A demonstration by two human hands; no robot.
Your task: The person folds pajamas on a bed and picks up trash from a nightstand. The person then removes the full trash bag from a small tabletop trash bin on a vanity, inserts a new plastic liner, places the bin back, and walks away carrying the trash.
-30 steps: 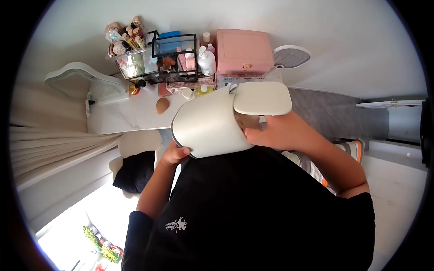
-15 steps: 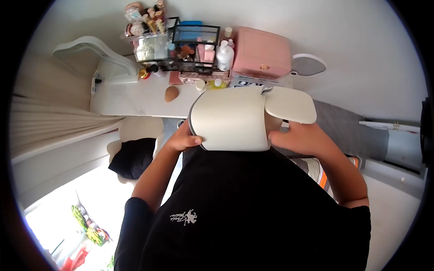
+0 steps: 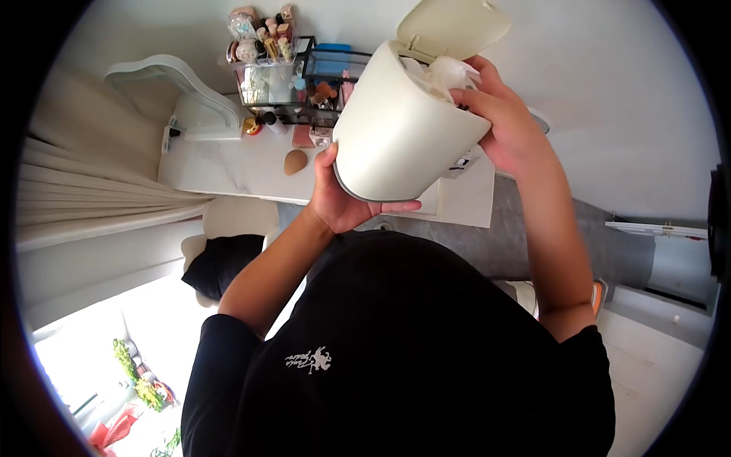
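Note:
A cream-coloured bin is held tilted above the front of the desk, its base toward the lower left. Its flat lid stands open at the top. Crumpled whitish plastic shows in the mouth. My left hand supports the base, with the thumb on the side and the fingers underneath. At the open end, my right hand grips the rim, its thumb at the plastic and its other fingers partly hidden behind.
The white desk carries a white-framed mirror, a brown egg-shaped sponge, a clear cosmetics organizer and a black-edged glass case. A chair with a black cushion is at lower left.
The bin has been raised and tilted, its open end now up and away from my body. The plastic inside has come into view. My left hand has moved under the base.

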